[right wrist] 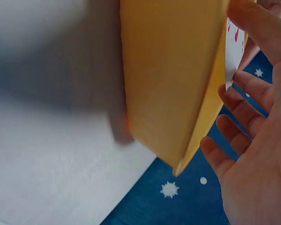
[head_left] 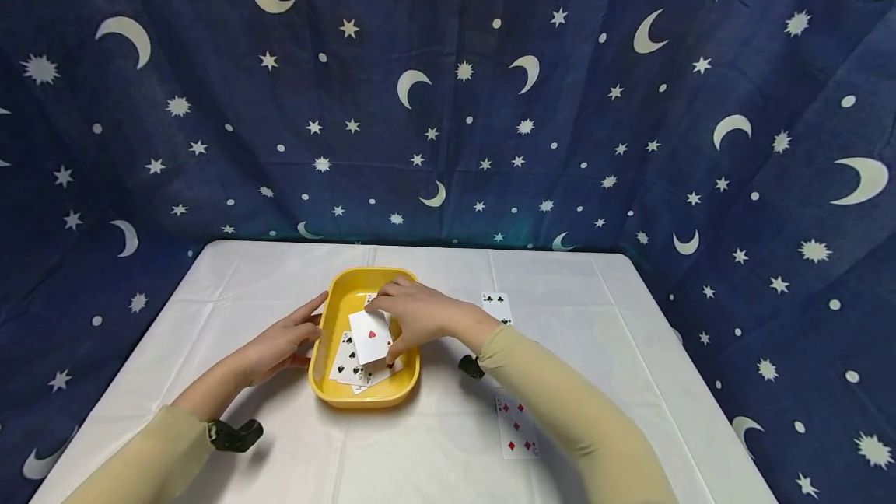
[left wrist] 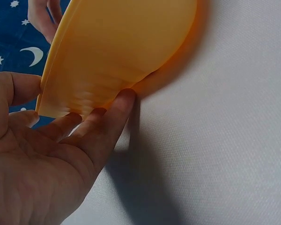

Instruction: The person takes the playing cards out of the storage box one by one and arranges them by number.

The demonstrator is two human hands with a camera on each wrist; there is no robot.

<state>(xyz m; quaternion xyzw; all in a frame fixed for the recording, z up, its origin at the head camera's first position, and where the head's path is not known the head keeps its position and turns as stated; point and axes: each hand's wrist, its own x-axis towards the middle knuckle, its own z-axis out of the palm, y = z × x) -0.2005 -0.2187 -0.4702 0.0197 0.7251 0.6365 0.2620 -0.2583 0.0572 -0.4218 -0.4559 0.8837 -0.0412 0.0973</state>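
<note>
A yellow tray [head_left: 334, 389] stands on the white table with several playing cards lying in it. My right hand [head_left: 420, 309] reaches over its right rim and holds a hearts card [head_left: 362, 344] above the others, thumb and fingertips at the card's edges. That card [right wrist: 234, 47] shows red pips in the right wrist view; the hand hides part of its face. Under it lies a spades card [head_left: 344, 360], partly covered. My left hand [head_left: 283, 344] touches the tray's left side. In the left wrist view its extended fingers rest against the tray's outer wall [left wrist: 117, 42], the thumb at the rim.
To the right of the tray, a clubs card [head_left: 495, 303] lies on the table [head_left: 413, 457], partly behind my right arm. Nearer lies a five of diamonds [head_left: 514, 434]. A dark blue cloth [head_left: 462, 115] with moons and stars hangs behind and around the table.
</note>
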